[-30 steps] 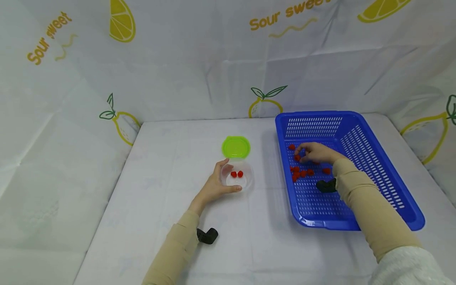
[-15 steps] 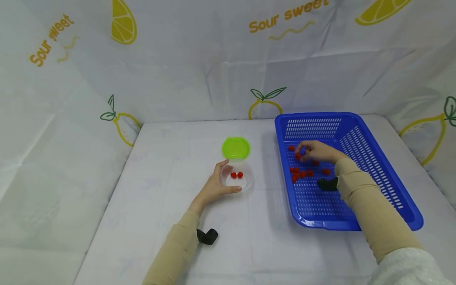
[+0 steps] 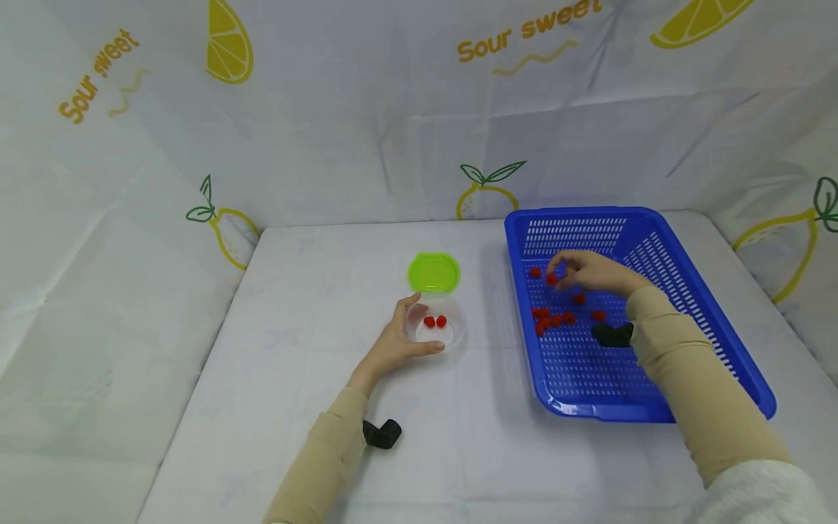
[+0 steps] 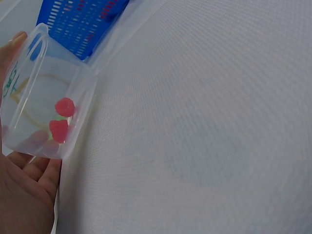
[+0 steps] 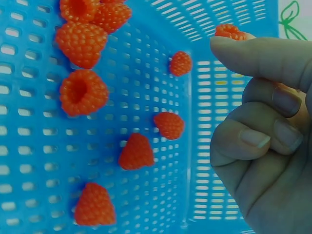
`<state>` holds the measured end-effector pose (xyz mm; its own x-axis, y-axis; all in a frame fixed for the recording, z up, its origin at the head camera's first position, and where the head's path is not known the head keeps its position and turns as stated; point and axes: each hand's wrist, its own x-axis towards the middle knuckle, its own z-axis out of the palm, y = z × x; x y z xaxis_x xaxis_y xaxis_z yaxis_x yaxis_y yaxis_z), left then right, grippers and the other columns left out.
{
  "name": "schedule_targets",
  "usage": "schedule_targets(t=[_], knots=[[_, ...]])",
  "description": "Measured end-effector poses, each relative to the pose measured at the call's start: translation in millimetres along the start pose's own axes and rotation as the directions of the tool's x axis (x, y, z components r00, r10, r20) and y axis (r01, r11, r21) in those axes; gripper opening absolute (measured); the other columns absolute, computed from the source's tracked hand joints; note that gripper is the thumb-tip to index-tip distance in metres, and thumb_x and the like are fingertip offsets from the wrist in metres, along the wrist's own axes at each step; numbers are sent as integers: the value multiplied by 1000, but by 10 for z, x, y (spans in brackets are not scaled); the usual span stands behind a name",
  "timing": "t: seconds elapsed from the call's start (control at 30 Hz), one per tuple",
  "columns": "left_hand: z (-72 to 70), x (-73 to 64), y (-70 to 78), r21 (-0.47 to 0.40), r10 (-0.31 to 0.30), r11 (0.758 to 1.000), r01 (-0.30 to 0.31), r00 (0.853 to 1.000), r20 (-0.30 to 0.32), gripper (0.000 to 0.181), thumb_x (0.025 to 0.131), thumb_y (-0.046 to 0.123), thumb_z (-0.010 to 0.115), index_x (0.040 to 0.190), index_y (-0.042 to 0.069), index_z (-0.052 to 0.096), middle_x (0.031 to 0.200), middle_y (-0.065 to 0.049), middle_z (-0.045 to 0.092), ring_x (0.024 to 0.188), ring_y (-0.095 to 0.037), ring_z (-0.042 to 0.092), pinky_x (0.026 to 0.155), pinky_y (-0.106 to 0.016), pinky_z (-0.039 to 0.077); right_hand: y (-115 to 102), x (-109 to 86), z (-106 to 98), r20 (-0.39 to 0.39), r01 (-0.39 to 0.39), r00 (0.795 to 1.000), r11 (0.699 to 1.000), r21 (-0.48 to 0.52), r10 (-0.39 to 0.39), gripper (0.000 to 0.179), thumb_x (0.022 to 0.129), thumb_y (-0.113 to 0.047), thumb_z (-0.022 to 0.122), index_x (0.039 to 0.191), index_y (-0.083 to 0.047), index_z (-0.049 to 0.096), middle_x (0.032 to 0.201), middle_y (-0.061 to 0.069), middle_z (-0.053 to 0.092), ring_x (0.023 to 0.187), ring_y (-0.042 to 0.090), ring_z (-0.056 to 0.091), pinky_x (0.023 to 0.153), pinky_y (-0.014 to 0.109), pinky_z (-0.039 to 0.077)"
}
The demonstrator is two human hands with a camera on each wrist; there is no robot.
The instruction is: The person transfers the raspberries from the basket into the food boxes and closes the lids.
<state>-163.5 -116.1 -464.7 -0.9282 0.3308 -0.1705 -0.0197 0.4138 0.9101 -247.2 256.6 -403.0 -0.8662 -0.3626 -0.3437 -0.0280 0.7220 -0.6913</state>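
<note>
My left hand (image 3: 396,336) holds a clear plastic tub (image 4: 44,87) upright on the table, fingers and thumb curved round its side. Two red raspberries (image 4: 64,107) lie on the tub's bottom. Over the blue basket (image 3: 532,349), my right hand (image 3: 599,272) pinches one raspberry (image 5: 228,32) between thumb and fingertip, its other fingers curled in. The thumb hides part of that berry in the right wrist view. Several more raspberries (image 5: 84,92) are scattered on the slotted basket floor below, mostly toward its left side.
A bright green lid (image 3: 433,273) lies on the white-covered table (image 3: 314,291) just behind the tub. The basket's raised walls stand to the right of the tub. A white cloth (image 3: 327,145) printed with lemons hangs behind the table.
My right hand has risen from the basket floor and shifted slightly away and to the right, carrying a raspberry. The left hand and the tub stay in place.
</note>
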Motion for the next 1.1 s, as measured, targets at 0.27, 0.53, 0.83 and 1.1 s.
schedule_targets(t=[0.27,0.53,0.83,1.1], knots=[[19,85,-171,-20,31,999,-32,999,-27,99,68,39,81,145,30,19,142,5,44,141,-15,28,117,-48,19,-180,-117,-67,-8,46,999,998,-43,-46,27,89,-12,58,115,-9,52,69,1,36,56,13,37,55,30,36],[30,105,-214,-15,28,999,-28,999,-36,101,64,46,82,143,35,21,139,8,46,140,-14,29,116,-48,20,-432,-168,-74,-16,84,996,996,-26,-85,25,90,-15,59,114,-11,53,66,2,35,58,17,38,60,33,37],[40,107,-218,-12,31,999,-31,999,-35,102,65,45,82,145,29,20,139,7,46,140,-15,29,116,-50,20,-710,-166,-33,-4,162,987,986,-41,-163,23,89,-13,61,111,-13,57,65,2,36,56,14,36,62,34,40],[38,109,-209,-4,39,999,-39,998,-41,102,65,47,81,145,30,21,138,7,47,139,-14,30,116,-49,21,-966,-144,33,23,219,976,972,-86,-218,22,89,-17,63,110,-16,58,66,2,36,55,13,35,57,30,38]])
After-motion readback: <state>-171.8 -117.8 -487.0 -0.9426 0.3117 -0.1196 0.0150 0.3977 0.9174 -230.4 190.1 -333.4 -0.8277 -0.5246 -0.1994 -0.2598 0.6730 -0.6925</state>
